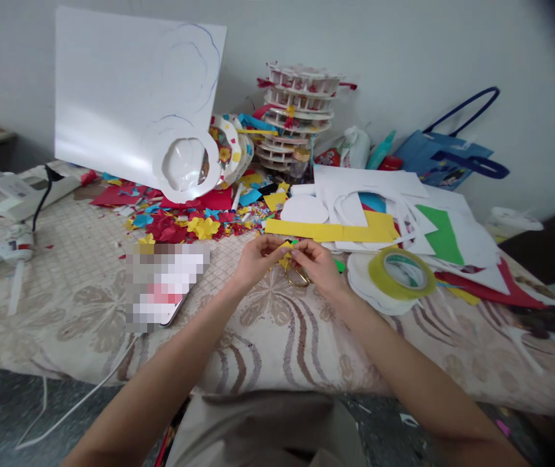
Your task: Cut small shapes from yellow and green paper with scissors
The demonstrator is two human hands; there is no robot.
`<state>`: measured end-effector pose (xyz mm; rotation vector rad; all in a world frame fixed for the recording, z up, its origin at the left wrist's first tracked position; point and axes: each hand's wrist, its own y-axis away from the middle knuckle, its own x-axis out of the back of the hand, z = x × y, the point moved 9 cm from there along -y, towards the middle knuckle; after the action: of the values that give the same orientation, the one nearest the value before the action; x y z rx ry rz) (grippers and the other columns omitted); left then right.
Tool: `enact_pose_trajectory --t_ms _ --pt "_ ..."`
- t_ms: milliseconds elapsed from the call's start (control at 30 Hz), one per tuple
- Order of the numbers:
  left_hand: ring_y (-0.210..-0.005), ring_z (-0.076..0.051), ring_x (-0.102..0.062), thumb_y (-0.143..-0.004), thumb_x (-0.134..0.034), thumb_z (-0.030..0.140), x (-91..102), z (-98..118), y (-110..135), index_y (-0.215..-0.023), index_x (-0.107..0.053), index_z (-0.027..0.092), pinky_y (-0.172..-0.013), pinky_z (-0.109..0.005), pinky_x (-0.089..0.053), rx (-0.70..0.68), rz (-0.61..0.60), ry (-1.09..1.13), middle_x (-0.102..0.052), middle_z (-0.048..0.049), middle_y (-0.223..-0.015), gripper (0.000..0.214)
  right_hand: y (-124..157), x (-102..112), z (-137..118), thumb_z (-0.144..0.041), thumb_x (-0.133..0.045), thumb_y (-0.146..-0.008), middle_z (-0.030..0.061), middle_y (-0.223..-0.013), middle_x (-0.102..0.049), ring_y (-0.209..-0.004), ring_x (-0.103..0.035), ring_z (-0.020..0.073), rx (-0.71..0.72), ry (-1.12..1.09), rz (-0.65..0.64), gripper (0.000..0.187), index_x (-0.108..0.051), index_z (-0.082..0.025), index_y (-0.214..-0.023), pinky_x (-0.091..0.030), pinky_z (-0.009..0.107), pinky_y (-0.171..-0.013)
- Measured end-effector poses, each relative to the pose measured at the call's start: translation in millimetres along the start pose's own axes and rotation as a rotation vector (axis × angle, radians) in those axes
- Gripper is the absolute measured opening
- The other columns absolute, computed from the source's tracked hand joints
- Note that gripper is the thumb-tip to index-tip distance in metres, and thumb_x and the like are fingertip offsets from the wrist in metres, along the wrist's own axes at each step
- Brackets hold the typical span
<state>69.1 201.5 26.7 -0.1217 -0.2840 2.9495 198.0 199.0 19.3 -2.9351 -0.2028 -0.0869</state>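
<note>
My left hand and my right hand meet over the middle of the table, fingertips pinched on a small yellow paper piece, which looks like a cut flower. Much of that paper is hidden by the fingers. Just below it, gold-handled scissors lie on the patterned cloth, partly covered by my right hand. Bits of green paper show beside my right hand. Behind both hands stretches a long yellow paper strip. Yellow paper flowers and red paper flowers lie in a pile to the left.
A phone lies left of my hands. On the right, a roll of yellowish tape rests on white cut board. White sheets spread behind it. At the wall stand a tiered white paper structure, a large white board and a blue bag.
</note>
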Motion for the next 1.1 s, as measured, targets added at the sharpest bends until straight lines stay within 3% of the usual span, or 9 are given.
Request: enact_pose_trajectory --t_ms 200,500,700,1100 --pt "-0.054 -0.010 -0.048 -0.073 -0.061 0.032 1.4 7 1 -0.064 -0.057 0.015 -0.052 -0.022 -0.039 -0.037 0.012 -0.148 -0.055 0.0006 -0.059 0.020 2 -10 1 -0.043 -0.063 -0.073 -0.0017 -0.065 -0.056 -0.057 -0.052 0.0113 -0.004 0.039 -0.084 0.024 -0.056 -0.020 -0.076 -0.043 0.024 -0.055" --pt "-0.051 -0.010 -0.049 -0.071 -0.063 0.039 -0.2 3 1 -0.065 -0.058 0.015 -0.050 -0.023 -0.040 -0.004 -0.022 -0.132 -0.055 0.0009 -0.057 0.026 0 1 -2 -0.042 -0.063 -0.074 -0.0015 -0.065 -0.057 -0.059 -0.052 0.0112 0.022 0.061 0.008 0.023 -0.057 -0.019 -0.077 -0.043 0.024 -0.056" --pt "-0.049 -0.010 -0.052 -0.070 -0.065 0.039 5.7 3 1 -0.065 -0.060 0.014 -0.047 -0.022 -0.042 -0.002 0.027 -0.160 -0.057 -0.0003 -0.054 0.026 -1 4 -4 -0.041 -0.065 -0.072 -0.0028 -0.060 -0.057 -0.051 -0.048 0.0098 0.037 0.061 0.034 0.023 -0.058 -0.019 -0.075 -0.040 0.023 -0.051" --pt "-0.053 -0.012 -0.060 -0.073 -0.063 0.027 9.5 1 1 -0.072 -0.064 0.015 -0.052 -0.024 -0.049 0.039 0.038 -0.121 -0.066 -0.0027 -0.064 0.012 -3 7 0 -0.043 -0.065 -0.071 -0.0020 -0.063 -0.058 -0.052 -0.049 0.0099 0.009 0.067 0.053 0.025 -0.058 -0.020 -0.074 -0.041 0.023 -0.051"
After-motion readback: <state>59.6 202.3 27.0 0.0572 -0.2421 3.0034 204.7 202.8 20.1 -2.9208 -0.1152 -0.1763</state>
